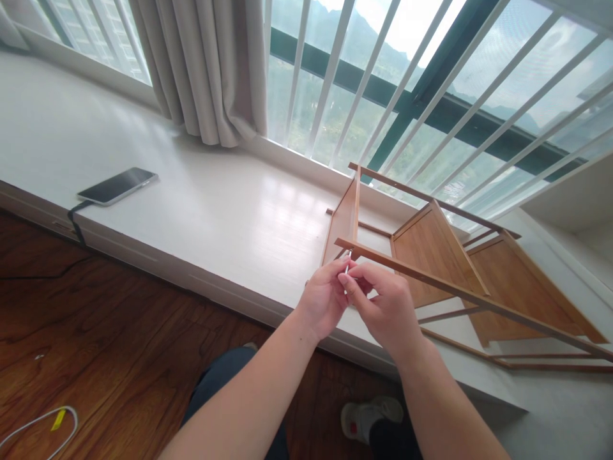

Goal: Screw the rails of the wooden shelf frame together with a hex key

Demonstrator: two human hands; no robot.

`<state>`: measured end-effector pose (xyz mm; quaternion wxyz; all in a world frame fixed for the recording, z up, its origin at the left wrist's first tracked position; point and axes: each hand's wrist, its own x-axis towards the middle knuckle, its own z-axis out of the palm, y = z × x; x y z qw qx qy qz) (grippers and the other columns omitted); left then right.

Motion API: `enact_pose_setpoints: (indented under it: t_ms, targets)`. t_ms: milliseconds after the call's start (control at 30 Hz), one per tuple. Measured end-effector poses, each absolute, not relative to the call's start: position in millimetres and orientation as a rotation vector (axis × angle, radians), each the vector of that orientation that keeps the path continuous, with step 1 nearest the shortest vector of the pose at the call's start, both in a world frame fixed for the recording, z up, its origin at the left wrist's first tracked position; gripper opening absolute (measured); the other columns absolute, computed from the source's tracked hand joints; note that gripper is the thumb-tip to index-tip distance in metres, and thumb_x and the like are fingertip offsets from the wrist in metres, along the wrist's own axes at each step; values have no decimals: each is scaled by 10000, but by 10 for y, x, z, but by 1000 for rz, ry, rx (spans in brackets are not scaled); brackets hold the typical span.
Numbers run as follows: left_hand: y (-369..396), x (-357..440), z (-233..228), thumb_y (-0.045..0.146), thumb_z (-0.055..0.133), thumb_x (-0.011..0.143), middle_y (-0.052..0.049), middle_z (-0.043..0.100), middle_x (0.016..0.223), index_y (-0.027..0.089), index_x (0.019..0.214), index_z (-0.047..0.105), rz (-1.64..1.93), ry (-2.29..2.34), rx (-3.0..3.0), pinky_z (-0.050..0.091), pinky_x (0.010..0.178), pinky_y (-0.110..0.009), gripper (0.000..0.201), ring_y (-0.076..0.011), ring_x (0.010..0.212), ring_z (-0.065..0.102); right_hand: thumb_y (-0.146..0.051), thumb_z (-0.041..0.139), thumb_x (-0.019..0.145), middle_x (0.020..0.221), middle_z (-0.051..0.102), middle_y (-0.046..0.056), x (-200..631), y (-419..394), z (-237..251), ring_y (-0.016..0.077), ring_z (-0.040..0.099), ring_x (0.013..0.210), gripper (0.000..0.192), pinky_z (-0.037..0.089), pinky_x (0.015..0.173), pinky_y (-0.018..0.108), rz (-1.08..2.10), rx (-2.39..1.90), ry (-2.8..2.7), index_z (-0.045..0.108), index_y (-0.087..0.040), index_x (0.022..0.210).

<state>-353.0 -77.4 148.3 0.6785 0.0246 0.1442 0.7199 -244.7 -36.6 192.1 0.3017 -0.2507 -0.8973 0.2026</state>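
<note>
A wooden shelf rack [431, 255] lies on its side on the white window ledge [201, 211]. My left hand [323, 297] and my right hand [385, 310] meet just under the end of the rack's nearest long rail [407, 271]. Together their fingertips pinch a small metal tool or screw [347, 267] that points up at the rail's end. Which hand carries the grip I cannot tell exactly; both touch the metal piece.
A dark phone [117, 185] with a cable lies on the ledge at the left. A grey curtain [211, 64] hangs at the back before a barred window [431, 89]. A white cable [43, 425] lies on the wooden floor. My knees and a shoe [368, 415] are below.
</note>
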Motion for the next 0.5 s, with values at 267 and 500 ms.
enact_pose_setpoints:
  t_ms: [267,500]
  targets:
    - [-750,-3532,1464,272,713,844,-14,666,738,131,776,694,1584,298,93,504,709,-245,157,-118,694,640,-272,643,928,684,629,-18,-2458,-375,1899,118,545,591,144,428,578,255,460,-694,-2315,649,-206,801]
    - [-736,-3527,1459,286,776,810,18,640,735,148,790,674,1591,361,10,453,609,-199,173,-70,632,584,-302,704,898,665,556,-50,-2432,-412,1858,101,533,565,206,441,551,233,321,-702,-2184,533,-222,816]
